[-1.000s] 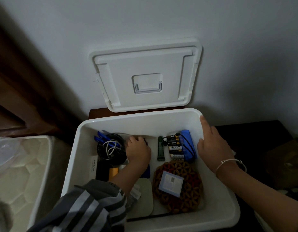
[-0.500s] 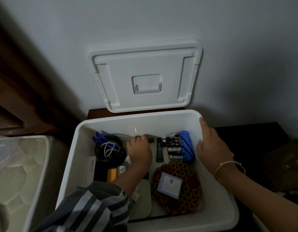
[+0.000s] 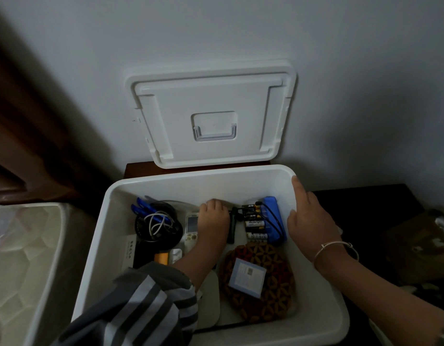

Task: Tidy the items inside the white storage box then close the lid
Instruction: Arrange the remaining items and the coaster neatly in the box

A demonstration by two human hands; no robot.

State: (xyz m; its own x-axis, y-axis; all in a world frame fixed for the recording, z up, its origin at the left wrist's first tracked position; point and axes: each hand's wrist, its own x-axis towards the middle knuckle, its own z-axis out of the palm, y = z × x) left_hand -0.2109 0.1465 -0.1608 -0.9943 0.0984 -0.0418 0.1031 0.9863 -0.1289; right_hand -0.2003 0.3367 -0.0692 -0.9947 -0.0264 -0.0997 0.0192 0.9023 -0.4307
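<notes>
The white storage box (image 3: 337,308) stands open, and its lid (image 3: 211,101) leans upright against the wall behind it. Inside lie a coil of cables with blue pens (image 3: 157,226), a white remote (image 3: 191,224), a dark green tube (image 3: 231,229), several batteries (image 3: 256,223), a blue power bank (image 3: 273,216), a woven red-orange mat (image 3: 273,305) and a small pale blue box (image 3: 246,277) on top of it. My left hand (image 3: 213,217) is down in the box by the far wall, fingers curled round a small dark item. My right hand (image 3: 308,221) rests flat on the right rim.
A white quilted surface (image 3: 23,258) lies close to the box's left side. A dark tabletop (image 3: 365,203) extends to the right, with a brown cardboard box (image 3: 415,245) on it. The wall is directly behind the lid.
My left hand has shifted a little right along the far wall toward the batteries, uncovering the white remote. My right hand has stayed on the rim.
</notes>
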